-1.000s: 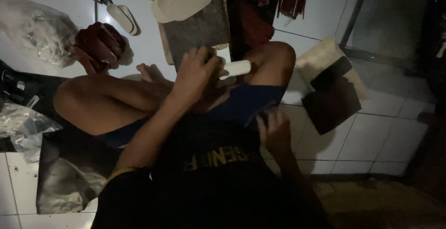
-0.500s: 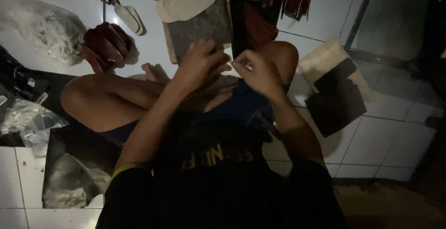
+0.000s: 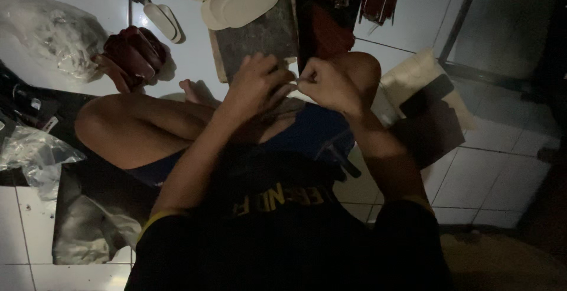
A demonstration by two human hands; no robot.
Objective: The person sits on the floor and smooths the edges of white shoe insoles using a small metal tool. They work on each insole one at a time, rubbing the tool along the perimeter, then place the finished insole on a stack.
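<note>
Now that your right hand (image 3: 331, 84) has come up beside your left hand (image 3: 257, 84), both fists are curled shut, meeting over your knee; what they pinch I cannot tell.

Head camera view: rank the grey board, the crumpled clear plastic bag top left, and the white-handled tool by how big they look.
1. Crumpled clear plastic bag and grey board: look alike in size, and the board is partly covered, so unranked.
2. White-handled tool: clearly smallest.
</note>
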